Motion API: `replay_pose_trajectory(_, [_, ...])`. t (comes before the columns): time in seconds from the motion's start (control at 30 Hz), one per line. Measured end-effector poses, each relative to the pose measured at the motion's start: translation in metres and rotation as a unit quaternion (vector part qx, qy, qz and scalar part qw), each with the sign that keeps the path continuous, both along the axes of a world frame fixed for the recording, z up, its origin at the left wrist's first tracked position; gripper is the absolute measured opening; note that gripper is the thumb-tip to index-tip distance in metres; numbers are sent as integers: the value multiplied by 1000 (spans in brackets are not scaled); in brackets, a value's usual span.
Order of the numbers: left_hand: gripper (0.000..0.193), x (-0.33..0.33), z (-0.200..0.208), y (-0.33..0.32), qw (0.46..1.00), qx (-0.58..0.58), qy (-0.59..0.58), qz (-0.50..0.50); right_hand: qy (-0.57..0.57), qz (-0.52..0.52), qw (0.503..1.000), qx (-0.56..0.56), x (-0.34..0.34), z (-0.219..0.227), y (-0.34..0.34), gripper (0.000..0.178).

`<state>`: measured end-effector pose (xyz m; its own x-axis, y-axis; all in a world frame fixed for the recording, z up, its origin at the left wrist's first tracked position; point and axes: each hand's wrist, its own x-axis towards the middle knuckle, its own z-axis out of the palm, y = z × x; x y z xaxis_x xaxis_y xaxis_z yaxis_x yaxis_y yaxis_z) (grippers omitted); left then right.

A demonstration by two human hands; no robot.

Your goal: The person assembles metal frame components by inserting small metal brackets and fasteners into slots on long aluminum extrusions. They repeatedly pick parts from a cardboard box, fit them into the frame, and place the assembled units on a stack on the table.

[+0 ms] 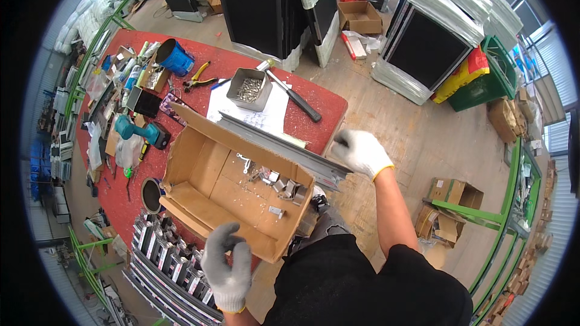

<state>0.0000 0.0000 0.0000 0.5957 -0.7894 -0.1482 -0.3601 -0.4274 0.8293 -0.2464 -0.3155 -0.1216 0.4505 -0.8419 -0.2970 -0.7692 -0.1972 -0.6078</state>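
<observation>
My left hand [228,268], in a grey-white work glove, hovers by the near edge of an open cardboard box [202,192]. Its thumb and bent fingers are apart, with nothing visible between them. Inside the box lie small metal brackets [284,186] and a lone metal piece [276,211]. To the right, my gloved right hand [364,154] is raised near the end of a long grey metal profile [278,151], which lies along the box's far side. Its fingers are curled in, and whatever they may hold is hidden.
On the red table [320,99] are a metal tin of small fasteners [249,89], a hammer [302,104], pliers [199,78], a teal cordless drill [142,131] and a blue can [175,57]. Stacked profiles [172,265] sit left of my left hand. Wrapped panels [423,48] stand beyond.
</observation>
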Motion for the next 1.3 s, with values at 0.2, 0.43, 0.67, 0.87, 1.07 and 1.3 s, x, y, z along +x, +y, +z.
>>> replay_pose_trajectory(0.2, [65,-23,18,-124,949,-94,-214,-214,13,143,981,130,5,-38,1,44])
replay_pose_trajectory(0.43, [37,-28,12,-144,917,-85,-274,-276,-17,144,989,-13,5,-54,15,28])
replay_pose_trajectory(0.67, [33,-32,0,-130,930,-100,-259,-240,-38,98,979,-176,-25,-6,17,20])
replay_pose_trajectory(0.87, [48,-38,-15,-154,923,-89,-276,-254,-129,-6,968,-215,-74,57,11,14])
replay_pose_trajectory(1.07, [52,-57,-51,-195,916,-132,-325,-194,-201,-145,947,-202,-104,72,22,20])
replay_pose_trajectory(1.3, [50,-54,-59,-192,924,-51,-269,-268,-310,-206,926,-60,-104,85,43,25])
